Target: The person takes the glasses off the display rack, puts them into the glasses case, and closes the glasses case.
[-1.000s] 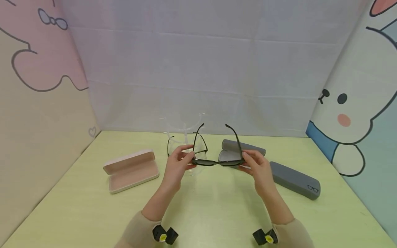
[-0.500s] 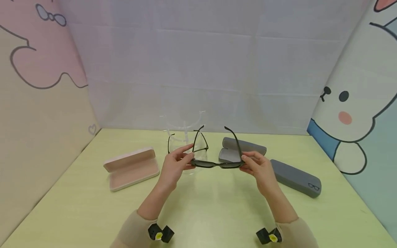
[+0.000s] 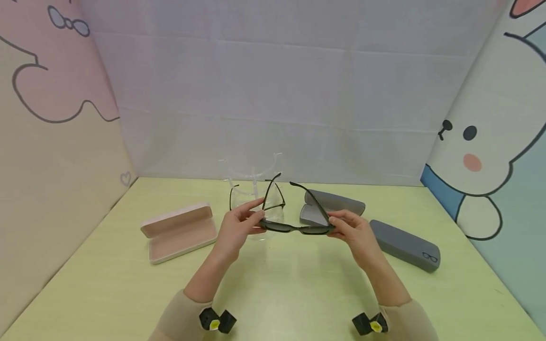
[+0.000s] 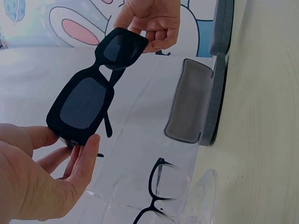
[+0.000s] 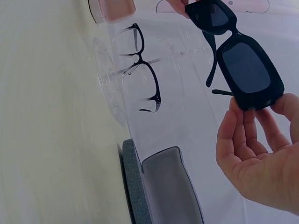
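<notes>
Over the middle of the bench [image 3: 294, 289], the left hand [image 3: 236, 229] and right hand [image 3: 354, 233] pinch the sunglasses [image 3: 301, 230] by opposite ends; a slackened pinch could drop them; drifting far and left could knock the black-framed glasses [image 5: 157, 91] at the clear stand [image 5: 108, 86].

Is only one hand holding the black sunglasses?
No, the left hand grips one end of the black sunglasses and the right hand grips the other.

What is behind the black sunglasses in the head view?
Black eyeglasses on a clear plastic stand, and an open grey case. The left hand partly covers the eyeglasses; the right hand, the case.
</notes>
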The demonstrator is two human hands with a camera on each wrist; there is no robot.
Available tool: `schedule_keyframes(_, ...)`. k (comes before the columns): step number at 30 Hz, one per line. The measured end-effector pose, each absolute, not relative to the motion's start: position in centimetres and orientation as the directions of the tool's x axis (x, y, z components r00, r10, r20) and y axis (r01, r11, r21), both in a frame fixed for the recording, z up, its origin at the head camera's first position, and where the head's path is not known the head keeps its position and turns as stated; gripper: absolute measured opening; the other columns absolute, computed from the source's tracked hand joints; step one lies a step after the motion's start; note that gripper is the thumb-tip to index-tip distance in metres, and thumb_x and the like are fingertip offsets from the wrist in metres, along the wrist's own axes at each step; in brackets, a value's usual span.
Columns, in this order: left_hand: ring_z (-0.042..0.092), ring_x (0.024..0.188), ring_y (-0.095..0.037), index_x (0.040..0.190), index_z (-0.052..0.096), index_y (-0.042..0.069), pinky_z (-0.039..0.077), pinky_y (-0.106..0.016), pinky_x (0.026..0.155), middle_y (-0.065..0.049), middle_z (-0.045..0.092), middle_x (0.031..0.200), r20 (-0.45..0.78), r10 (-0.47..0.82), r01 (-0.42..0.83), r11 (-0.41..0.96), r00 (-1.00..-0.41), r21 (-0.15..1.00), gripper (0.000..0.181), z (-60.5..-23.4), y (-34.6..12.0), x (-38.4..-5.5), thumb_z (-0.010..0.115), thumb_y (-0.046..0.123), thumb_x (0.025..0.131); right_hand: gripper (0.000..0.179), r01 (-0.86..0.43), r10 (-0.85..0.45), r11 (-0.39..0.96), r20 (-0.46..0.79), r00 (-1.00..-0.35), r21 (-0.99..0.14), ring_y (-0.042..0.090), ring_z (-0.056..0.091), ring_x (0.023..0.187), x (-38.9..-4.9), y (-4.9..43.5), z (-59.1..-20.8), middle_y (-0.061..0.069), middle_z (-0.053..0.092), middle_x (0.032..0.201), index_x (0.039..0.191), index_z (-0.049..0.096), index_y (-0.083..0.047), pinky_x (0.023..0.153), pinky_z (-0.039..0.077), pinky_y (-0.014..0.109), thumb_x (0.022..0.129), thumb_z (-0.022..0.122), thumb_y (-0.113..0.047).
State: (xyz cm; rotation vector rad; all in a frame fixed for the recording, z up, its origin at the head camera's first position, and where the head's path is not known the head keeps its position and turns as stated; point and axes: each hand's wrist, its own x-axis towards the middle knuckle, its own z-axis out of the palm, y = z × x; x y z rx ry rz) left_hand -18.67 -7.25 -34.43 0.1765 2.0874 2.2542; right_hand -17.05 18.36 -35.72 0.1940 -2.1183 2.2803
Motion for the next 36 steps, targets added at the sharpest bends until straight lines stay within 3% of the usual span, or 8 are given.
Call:
schedule_keyframes(9,0.059,0.069,-0.018,0.115,0.054,0.015,0.047,-0.045,0.071,-0.012,0.054,0.082,0.035,0.145,0.023,-0.086,-0.989,0.996,0.034,-34.38,-7.41,-18.74,0.056,0.008,0.082,0.011,-0.089,-0.128,-0.096,0.101,-0.987,-0.991,0.012,0.056,0.068,-17.03,18.54,-35.69,0.0,0.058,0.085,0.09,0.062,-0.009,0.067,0.049,0.026,0.081,0.057,-0.014)
schedule_keyframes(17,0.06,0.068,-0.019,0.117,0.053,0.016,0.05,-0.036,0.065,-0.012,0.055,0.081,0.035,0.134,0.026,-0.072,-0.99,0.997,0.037,-34.27,-7.41,-18.77,0.056,0.008,0.081,0.012,-0.099,-0.22,-0.103,0.12,-0.968,-0.99,0.01,0.056,0.072,-17.08,18.67,-35.56,0.0,0.058,0.089,0.09,0.063,-0.009,0.067,0.049,0.024,0.083,0.055,-0.013)
schedule_keyframes(26,0.057,0.073,-0.016,0.115,0.054,0.013,0.049,-0.039,0.067,-0.011,0.053,0.083,0.012,0.147,-0.002,-0.095,-0.989,0.995,0.032,-34.39,-7.4,-18.66,0.054,0.009,0.083,0.037,-0.11,-0.274,0.002,0.105,-0.956,-0.994,0.01,0.057,0.077,-17.05,18.94,-35.64,0.003,0.057,0.091,0.107,0.048,0.015,0.07,0.048,0.024,0.085,0.051,-0.016)
schedule_keyframes(31,0.056,0.072,-0.016,0.114,0.054,0.014,0.049,-0.041,0.068,-0.019,0.052,0.09,0.012,0.143,-0.002,-0.098,-0.99,0.995,0.031,-34.41,-7.42,-18.73,0.053,0.009,0.083,0.037,-0.126,-0.282,-0.002,0.122,-0.952,-0.992,0.011,0.057,0.08,-17.05,18.96,-35.5,0.008,0.055,0.098,0.107,0.05,0.012,0.073,0.047,0.024,0.086,0.049,-0.019)
schedule_keyframes(36,0.056,0.069,-0.016,0.112,0.055,0.013,0.049,-0.039,0.066,-0.014,0.053,0.086,0.01,0.113,-0.003,-0.111,-0.994,0.994,0.029,-34.53,-7.39,-18.84,0.053,0.009,0.084,0.037,-0.158,-0.309,-0.051,0.166,-0.936,-0.986,0.015,0.056,0.085,-16.95,18.99,-35.33,0.007,0.053,0.104,0.111,0.05,0.007,0.076,0.046,0.026,0.088,0.046,-0.022)
